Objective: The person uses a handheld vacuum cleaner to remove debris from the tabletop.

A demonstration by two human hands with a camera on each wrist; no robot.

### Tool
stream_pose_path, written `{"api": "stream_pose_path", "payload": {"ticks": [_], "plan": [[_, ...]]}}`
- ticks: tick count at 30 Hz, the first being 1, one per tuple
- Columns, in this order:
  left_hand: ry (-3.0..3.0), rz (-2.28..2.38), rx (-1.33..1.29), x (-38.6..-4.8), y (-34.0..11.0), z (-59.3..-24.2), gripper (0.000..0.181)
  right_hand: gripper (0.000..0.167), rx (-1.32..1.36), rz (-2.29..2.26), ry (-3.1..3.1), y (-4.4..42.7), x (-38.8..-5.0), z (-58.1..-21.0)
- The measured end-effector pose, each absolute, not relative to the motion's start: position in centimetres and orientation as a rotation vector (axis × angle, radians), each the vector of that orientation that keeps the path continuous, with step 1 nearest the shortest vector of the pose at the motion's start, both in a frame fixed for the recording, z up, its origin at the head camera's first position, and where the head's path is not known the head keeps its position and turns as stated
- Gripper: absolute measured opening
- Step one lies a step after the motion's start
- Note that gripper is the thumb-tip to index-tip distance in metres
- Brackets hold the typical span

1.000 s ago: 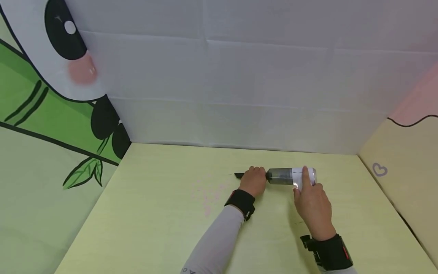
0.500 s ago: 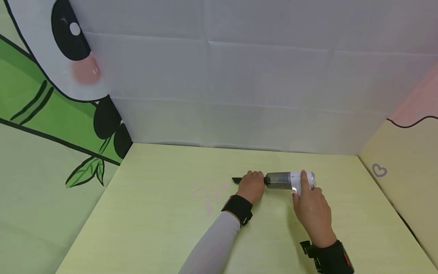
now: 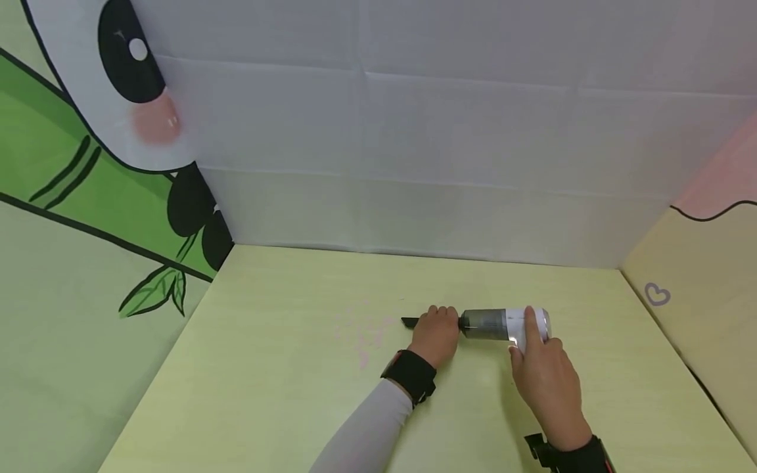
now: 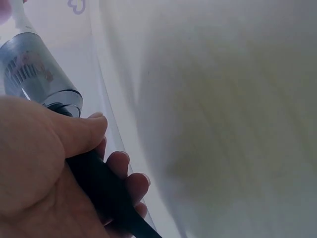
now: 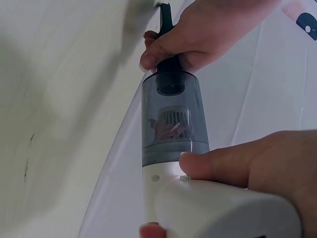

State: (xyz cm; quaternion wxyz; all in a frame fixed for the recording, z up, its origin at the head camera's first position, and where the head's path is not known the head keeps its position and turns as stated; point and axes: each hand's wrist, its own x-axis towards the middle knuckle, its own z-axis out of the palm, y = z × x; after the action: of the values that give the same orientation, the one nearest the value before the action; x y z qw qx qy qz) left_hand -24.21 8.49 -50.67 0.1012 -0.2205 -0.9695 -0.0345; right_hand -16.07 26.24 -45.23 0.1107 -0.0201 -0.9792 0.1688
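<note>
A handheld vacuum cleaner (image 3: pixel 483 324) with a white body and a see-through grey dust cup lies sideways in both hands, its nozzle pointing left. My left hand (image 3: pixel 436 336) wraps its fingers round the black nozzle (image 4: pixel 101 183), whose slanted tip shows past the knuckles. With my right hand (image 3: pixel 549 387) I hold the white handle; the index finger stretches along the body, and in the right wrist view the thumb rests by a small button (image 5: pixel 184 178). Pink bits (image 5: pixel 173 130) sit inside the dust cup. To the nozzle's left, pink specks (image 3: pixel 367 335) are scattered on the table.
The pale yellow tabletop (image 3: pixel 266 394) meets a creased white back wall (image 3: pixel 414 131). A side wall with green painted bamboo (image 3: pixel 94 171) rises on the left. On the right stands a beige wall with a drawn heart (image 3: pixel 657 294).
Both hands and the vacuum cleaner have come slightly nearer to me over the table. The grip of each hand stays the same. The head view has turned slightly left.
</note>
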Motion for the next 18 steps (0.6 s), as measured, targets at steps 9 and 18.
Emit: {"api": "stream_pose_path", "payload": {"ticks": [9, 18], "plan": [[-2.868, -0.097, -0.695, -21.7, 8.3, -50.1, 0.010, 0.075, -0.104, 0.496, -2.930, 26.0, -13.5, -44.6], [-2.803, -0.093, -0.711, -21.6, 7.9, -49.6, 0.018, 0.074, -0.107, 0.471, -2.836, 25.3, -12.7, -43.6]]}}
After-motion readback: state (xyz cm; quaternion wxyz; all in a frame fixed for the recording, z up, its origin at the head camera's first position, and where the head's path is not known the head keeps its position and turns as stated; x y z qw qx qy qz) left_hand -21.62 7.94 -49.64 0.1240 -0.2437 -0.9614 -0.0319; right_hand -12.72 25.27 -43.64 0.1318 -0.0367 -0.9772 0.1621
